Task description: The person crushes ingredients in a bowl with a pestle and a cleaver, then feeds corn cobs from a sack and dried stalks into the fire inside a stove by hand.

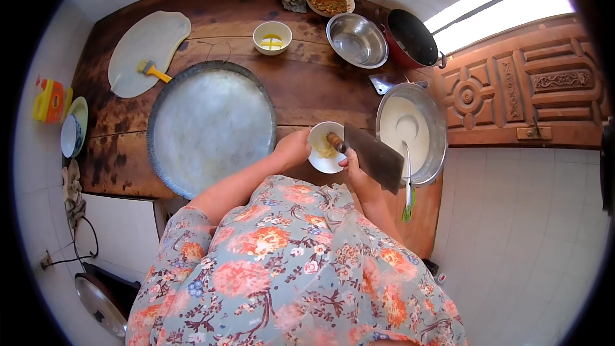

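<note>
My left hand (293,148) grips the left side of a small white bowl (327,166) near the table's front edge. Pale yellowish crushed bits (321,145) lie in this bowl. A cleaver (377,159) is in my right hand (356,170), whose fingers close around it near where blade meets handle. The handle is turned down into the bowl, and its wide dark blade points to the right. Close to the blade stands a metal basin (438,129) of white batter, with a ladle (409,186) leaning over its front rim.
A large round metal tray (214,125) lies left. Behind it are a cutting board (138,64), a brush (154,72) and a bowl with yellow liquid (272,38). A steel bowl (357,41), dark pot (413,37) and plate of food (329,0) stand at the back right.
</note>
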Motion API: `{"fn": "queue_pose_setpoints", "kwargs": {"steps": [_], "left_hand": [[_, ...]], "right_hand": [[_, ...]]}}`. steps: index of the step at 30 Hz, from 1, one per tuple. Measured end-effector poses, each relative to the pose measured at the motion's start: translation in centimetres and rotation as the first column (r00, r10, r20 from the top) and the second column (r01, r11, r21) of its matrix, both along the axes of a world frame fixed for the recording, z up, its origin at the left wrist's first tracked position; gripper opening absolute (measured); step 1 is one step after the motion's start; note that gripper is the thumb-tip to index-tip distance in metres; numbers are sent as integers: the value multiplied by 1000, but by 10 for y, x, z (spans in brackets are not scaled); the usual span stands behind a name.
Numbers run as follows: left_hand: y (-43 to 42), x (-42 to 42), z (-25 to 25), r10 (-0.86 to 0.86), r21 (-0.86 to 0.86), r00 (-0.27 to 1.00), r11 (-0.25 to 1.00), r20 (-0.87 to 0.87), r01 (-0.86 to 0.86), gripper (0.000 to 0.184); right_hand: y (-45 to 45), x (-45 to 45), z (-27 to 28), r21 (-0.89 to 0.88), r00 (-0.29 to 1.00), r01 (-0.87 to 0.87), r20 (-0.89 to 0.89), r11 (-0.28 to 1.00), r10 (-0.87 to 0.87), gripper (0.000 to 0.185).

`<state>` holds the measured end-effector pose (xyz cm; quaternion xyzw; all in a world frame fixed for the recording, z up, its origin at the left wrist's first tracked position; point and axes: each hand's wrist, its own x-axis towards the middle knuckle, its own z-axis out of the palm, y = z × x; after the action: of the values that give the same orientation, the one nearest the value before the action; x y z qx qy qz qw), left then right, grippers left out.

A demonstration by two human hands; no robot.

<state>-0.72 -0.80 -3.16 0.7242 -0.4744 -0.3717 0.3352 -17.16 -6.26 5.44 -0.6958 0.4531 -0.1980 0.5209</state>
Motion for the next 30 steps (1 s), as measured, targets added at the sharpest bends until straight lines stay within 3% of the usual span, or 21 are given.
{"fn": "queue_pose_setpoints", "kwargs": {"steps": [4, 7, 10, 12, 16, 20, 22, 23, 27, 30], "left_hand": [[-7, 1, 6, -8, 29, 1000, 1000, -26, 9, 28], [-4, 4, 13, 0, 25, 1000, 1000, -27, 0, 28], [-9, 5, 6, -20, 18, 1000, 1000, -1, 21, 28], [-12, 3, 6, -28, 6, 999, 1000, 26, 28, 28], [-12, 6, 10, -27, 65, 998, 998, 58, 23, 26], [-13, 7, 25, -44, 112, 993, 993, 105, 32, 25], [-15, 5, 20, -52, 105, 993, 994, 107, 41, 25], [-17, 5, 19, -44, 101, 993, 994, 111, 32, 24], [-13, 6, 18, -39, 84, 995, 996, 89, 31, 24], [-15, 5, 20, -37, 50, 993, 998, 109, 31, 23]], "right_hand": [[-5, -1, 3, 32, 998, 1, 59, 999, -3, 17], [-4, -7, 15, 53, 995, 29, -96, 998, -24, 16], [-4, -13, 12, -66, 997, 65, -46, 996, -68, 17], [0, -6, 11, 115, 996, 83, -44, 990, -79, 18], [4, -8, 5, 69, 999, 32, 39, 997, -35, 17], [5, -11, 19, 49, 999, 34, -12, 998, -34, 17], [4, -6, 11, 212, 997, 29, -77, 977, -13, 16], [4, -10, 2, 134, 999, 18, 25, 991, -21, 17], [12, -1, 18, 80, 998, 8, 63, 997, -13, 16], [6, -2, 0, 29, 998, -61, -6, 998, 62, 16]]}}
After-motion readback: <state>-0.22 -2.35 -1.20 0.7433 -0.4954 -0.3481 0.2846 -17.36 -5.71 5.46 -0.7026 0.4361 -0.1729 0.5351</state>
